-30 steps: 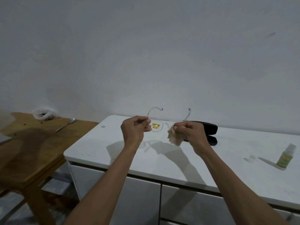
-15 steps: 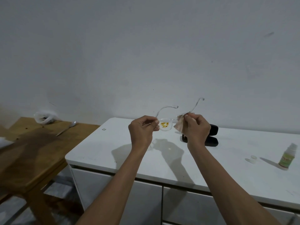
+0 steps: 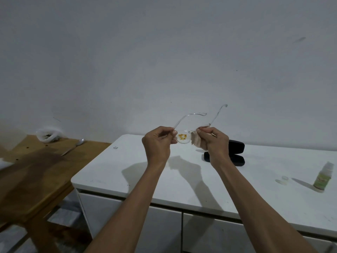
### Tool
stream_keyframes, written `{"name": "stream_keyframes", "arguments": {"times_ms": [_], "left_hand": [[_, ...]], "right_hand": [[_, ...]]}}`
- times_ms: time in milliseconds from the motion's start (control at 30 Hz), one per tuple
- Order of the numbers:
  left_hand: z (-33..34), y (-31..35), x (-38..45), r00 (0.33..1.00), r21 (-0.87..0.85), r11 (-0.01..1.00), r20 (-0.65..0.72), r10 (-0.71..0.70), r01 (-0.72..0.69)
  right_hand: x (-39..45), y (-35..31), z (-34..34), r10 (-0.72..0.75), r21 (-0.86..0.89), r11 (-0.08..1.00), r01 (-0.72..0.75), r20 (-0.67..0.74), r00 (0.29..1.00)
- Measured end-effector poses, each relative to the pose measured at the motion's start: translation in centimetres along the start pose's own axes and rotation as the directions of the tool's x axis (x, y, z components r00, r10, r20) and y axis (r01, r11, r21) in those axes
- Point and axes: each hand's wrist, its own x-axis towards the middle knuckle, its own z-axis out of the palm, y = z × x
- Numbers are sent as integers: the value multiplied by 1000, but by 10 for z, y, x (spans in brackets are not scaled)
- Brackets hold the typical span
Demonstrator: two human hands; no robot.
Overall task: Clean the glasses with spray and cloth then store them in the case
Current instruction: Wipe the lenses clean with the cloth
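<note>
I hold clear-framed glasses (image 3: 184, 138) in the air above a white cabinet top (image 3: 138, 172). My left hand (image 3: 157, 143) pinches the left end of the frame. The left lens carries a yellow-orange smear. My right hand (image 3: 215, 141) presses a beige cloth (image 3: 196, 141) around the right lens, which is hidden by it. Both temple arms stick up and away from me. An open black case (image 3: 235, 152) lies on the top behind my right hand. A small green spray bottle (image 3: 322, 178) stands at the far right.
A clear cap (image 3: 282, 180) lies left of the bottle. A wooden table (image 3: 36, 170) on the left carries a knife (image 3: 72, 147) and a crumpled plastic bag (image 3: 48, 134). White drawers sit below the top. A plain wall rises behind.
Both hands have lifted the glasses higher and a little right. The temple arms now tilt further up. The cloth has stayed on the right lens.
</note>
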Motion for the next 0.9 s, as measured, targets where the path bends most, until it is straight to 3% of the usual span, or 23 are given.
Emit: {"name": "stream_keyframes", "arguments": {"times_ms": [67,200,300,533,733,900], "left_hand": [[-7,-2,4,999,-15,999,6,-42,42],[-22,-5,12,994,-40,994,41,-105,107],[-27,-5,12,991,10,994,81,-108,107],[-22,-3,6,994,28,998,82,-66,63],[-13,2,0,998,30,1000,67,-5,3],[-2,8,-2,997,27,998,55,59,-61]], "right_hand": [[-2,-3,-8,-2,-89,996,12,109,994],[-6,-8,-22,128,-150,985,-84,311,942],[-8,-11,-28,150,-218,973,-78,337,929],[-12,-6,-17,-10,-149,989,10,-3,1000],[-6,-4,8,-82,-15,997,82,-295,952],[3,-2,29,9,213,974,80,-389,921]]}}
